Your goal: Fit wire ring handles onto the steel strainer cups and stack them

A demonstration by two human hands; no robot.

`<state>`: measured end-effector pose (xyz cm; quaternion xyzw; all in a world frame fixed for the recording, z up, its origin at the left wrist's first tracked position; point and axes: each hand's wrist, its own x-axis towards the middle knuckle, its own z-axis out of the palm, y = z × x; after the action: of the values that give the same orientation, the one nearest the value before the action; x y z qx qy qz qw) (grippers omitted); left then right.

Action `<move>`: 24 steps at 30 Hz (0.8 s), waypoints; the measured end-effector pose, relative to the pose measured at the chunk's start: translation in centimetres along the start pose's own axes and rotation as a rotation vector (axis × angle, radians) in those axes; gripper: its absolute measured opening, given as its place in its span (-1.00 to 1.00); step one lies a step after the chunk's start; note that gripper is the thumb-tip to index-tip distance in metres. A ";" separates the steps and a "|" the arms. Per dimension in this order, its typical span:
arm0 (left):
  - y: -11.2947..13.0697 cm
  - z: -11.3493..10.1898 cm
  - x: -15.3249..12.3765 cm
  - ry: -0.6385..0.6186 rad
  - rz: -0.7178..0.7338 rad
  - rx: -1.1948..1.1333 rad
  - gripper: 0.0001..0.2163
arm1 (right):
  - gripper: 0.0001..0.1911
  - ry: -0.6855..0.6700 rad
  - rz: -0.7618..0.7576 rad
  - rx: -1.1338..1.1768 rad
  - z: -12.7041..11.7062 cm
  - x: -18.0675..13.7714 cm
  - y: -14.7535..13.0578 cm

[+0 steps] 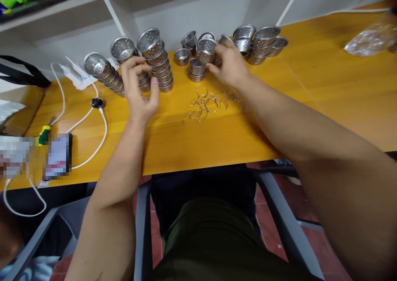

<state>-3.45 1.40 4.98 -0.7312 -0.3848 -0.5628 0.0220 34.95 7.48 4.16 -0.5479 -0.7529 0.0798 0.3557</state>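
Note:
Small perforated steel strainer cups stand in leaning stacks at the back of a yellow table (325, 95). My left hand (138, 89) rests beside the tallest stack (156, 62), its fingertips curled against a shorter stack partly hidden behind them; whether it grips anything I cannot tell. My right hand (228, 64) pinches a single cup (206, 49) just above a short stack (197, 70). A loose pile of thin wire handles (211, 103) lies in front of my right wrist.
More cups are heaped at the back right (262, 43) and stacked at the left (102, 70). A white cable (96, 128), a screwdriver (45, 134) and a phone (58, 155) lie at the left. A clear plastic bag (372, 37) sits far right.

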 end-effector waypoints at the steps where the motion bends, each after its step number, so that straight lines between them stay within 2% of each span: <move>1: -0.5 0.3 -0.1 -0.001 0.038 -0.031 -0.34 | -0.60 0.019 -0.011 0.003 -0.1 -0.1 0.0; 4: -1.6 1.4 -0.7 -0.044 0.137 -0.137 -0.33 | -0.70 0.052 -0.114 0.049 -0.6 -1.1 -1.0; 7: -1.5 2.8 -1.5 -0.132 0.211 -0.233 -0.31 | -0.70 -0.022 -0.307 0.141 -1.4 -3.6 -3.9; 11: -0.6 4.2 -2.7 -0.407 0.182 -0.232 0.09 | -0.66 -0.076 -0.358 0.084 -1.6 -7.8 -8.8; 13: -0.6 4.7 -3.2 -0.439 0.190 -0.265 0.19 | -0.66 -0.087 -0.347 0.064 -1.5 -9.2 -10.1; 15: -1.0 5.0 -3.5 -0.434 0.189 -0.285 0.17 | -0.58 -0.123 -0.353 0.068 -1.4 -9.9 -10.5; 18: -1.6 5.0 -3.4 -0.475 0.150 -0.258 0.13 | -0.30 -0.210 -0.360 0.098 -1.6 -10.0 -10.0; 20: -1.5 4.8 -3.3 -0.505 0.134 -0.251 0.12 | -0.19 -0.254 -0.349 0.120 -1.7 -9.9 -9.8; 22: -1.0 4.6 -3.3 -0.521 0.133 -0.257 0.10 | -0.20 -0.284 -0.338 0.135 -1.8 -9.8 -9.7; 24: -0.4 4.5 -3.3 -0.536 0.142 -0.266 0.06 | -0.30 -0.301 -0.321 0.141 -1.8 -9.7 -9.9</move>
<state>-0.26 2.03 0.41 -0.8752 -0.2478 -0.3923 -0.1370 29.90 -5.43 6.19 -0.3768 -0.8676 0.1555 0.2848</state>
